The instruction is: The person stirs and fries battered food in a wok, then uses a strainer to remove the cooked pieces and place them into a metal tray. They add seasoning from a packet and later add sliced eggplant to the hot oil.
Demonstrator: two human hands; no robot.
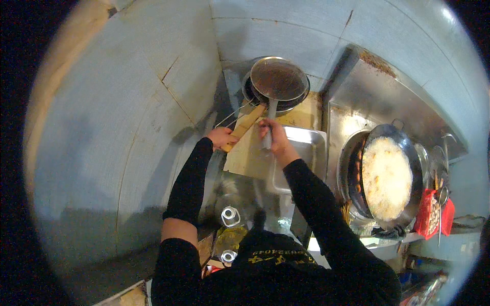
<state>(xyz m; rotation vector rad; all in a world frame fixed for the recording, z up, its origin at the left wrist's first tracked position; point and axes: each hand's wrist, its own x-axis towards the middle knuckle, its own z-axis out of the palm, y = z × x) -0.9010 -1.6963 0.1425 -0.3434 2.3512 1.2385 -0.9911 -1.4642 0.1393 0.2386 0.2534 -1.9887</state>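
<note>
My right hand [276, 138] grips the metal handle of a round mesh strainer [278, 78], which lies over a dark round pan [302, 97] at the back of the counter. My left hand [222, 138] is closed on the near end of a flat wooden handle [249, 124], which slants up to the dark pan's near edge. Beside my right forearm is a rectangular stainless steel tray [319, 153]. Farther right, a large wok [417, 179] holds pale, foaming liquid [386, 178].
Blue-grey wall panels [126, 114] rise at the left and back. A steel splash guard [398, 95] stands behind the wok. A red basket [430, 214] with pale pieces and a ladle [443, 196] are at the right. Containers with white caps [229, 213] stand near my body.
</note>
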